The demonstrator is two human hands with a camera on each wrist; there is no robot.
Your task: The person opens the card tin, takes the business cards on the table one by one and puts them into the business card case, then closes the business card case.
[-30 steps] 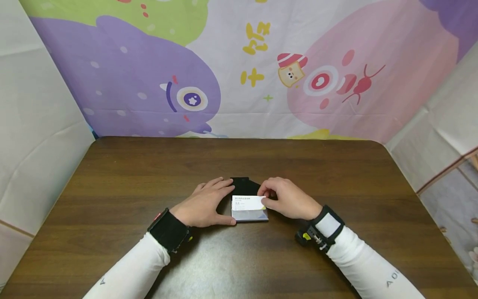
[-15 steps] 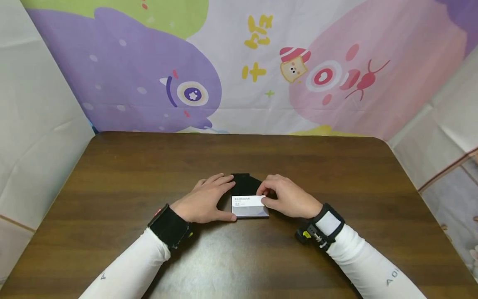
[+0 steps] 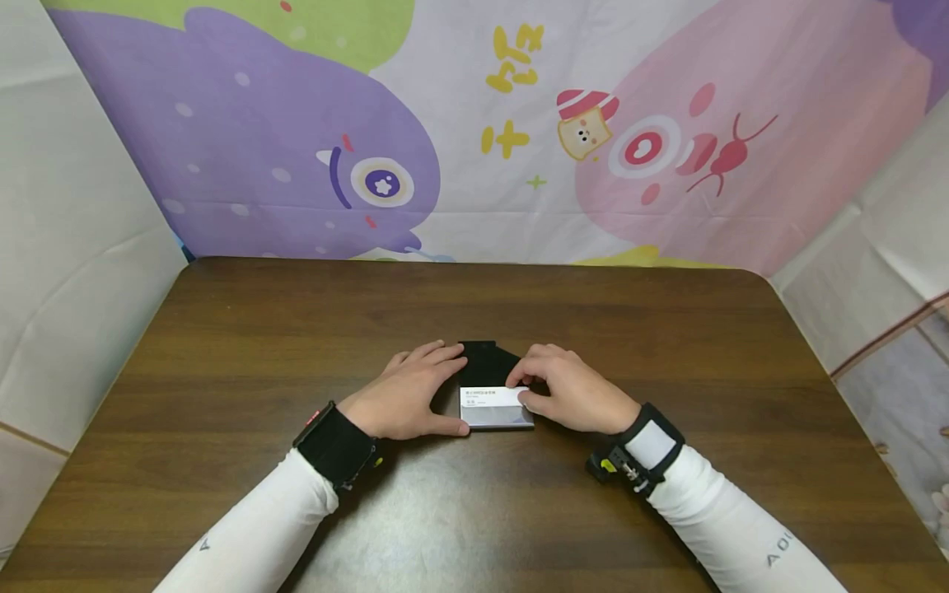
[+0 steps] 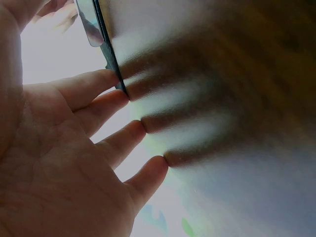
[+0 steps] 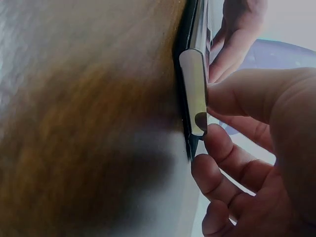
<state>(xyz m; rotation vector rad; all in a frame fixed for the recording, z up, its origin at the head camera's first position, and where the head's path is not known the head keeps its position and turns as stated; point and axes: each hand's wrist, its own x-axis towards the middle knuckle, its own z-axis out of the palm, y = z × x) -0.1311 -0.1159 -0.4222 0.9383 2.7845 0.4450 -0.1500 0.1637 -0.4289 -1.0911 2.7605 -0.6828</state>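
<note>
A black card case point(image 3: 485, 362) lies on the table with its flap opened toward the far side. A white printed business card point(image 3: 482, 396) stands partly out of its clear front part. My left hand point(image 3: 411, 403) is spread along the case's left side. Its thumb is at the near left corner and its straight fingers touch the flap's edge, seen in the left wrist view too. My right hand point(image 3: 574, 391) pinches the card at its right end, thumb on top and curled fingertips at the far edge. In the right wrist view, a pale card edge point(image 5: 193, 91) shows end-on beside those fingertips.
The brown wooden table point(image 3: 334, 305) reaches to a cartoon-printed cloth point(image 3: 504, 198) hanging behind it. White cloth walls point(image 3: 89, 206) stand at the sides. Black straps with small cameras point(image 3: 337, 453) sit on both wrists.
The business card has slid toward the near side, deeper into the clear part, so less of its white face shows. Both hands stay nearly where they were; the head view has tilted slightly.
</note>
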